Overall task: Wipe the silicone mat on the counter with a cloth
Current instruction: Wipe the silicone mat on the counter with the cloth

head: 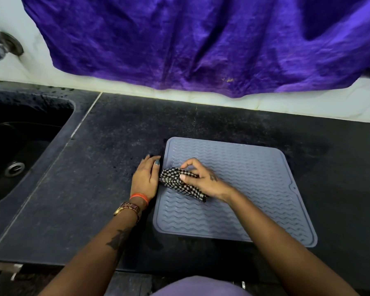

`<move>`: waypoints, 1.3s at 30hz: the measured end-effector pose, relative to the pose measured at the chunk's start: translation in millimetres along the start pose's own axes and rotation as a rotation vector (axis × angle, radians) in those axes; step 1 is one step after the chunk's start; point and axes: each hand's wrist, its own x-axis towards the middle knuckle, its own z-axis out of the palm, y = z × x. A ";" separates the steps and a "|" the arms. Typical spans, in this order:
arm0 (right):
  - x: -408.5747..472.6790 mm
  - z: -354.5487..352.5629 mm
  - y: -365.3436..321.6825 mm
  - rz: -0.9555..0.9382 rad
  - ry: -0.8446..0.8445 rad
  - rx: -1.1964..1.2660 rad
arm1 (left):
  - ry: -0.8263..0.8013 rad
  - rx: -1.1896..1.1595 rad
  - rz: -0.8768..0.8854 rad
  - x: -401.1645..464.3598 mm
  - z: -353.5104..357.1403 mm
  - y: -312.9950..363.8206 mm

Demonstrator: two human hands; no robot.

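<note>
My cloth [181,184] is woven, checked black and white; the mat [244,189] is matt grey silicone with wavy ridges; the counter [107,167] is dark speckled stone.

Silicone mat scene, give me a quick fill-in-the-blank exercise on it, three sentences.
1. The right hand holds the checkered ____ on the mat.
2. The left hand rests flat on the ____ beside the mat's edge.
3. The sink lies to the ____ of the mat.

Missing words: cloth; counter; left
</note>
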 end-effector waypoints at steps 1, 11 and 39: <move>1.9 -2.2 1.3 0.044 -0.010 -0.005 | 0.002 0.005 -0.002 0.2 0.5 -0.7; 19.4 -12.2 -9.5 -0.107 0.352 -0.589 | 0.011 0.034 -0.012 2.2 3.1 -4.1; 34.5 21.0 18.0 -0.217 0.261 -1.029 | 0.008 0.045 -0.036 4.5 6.1 -7.2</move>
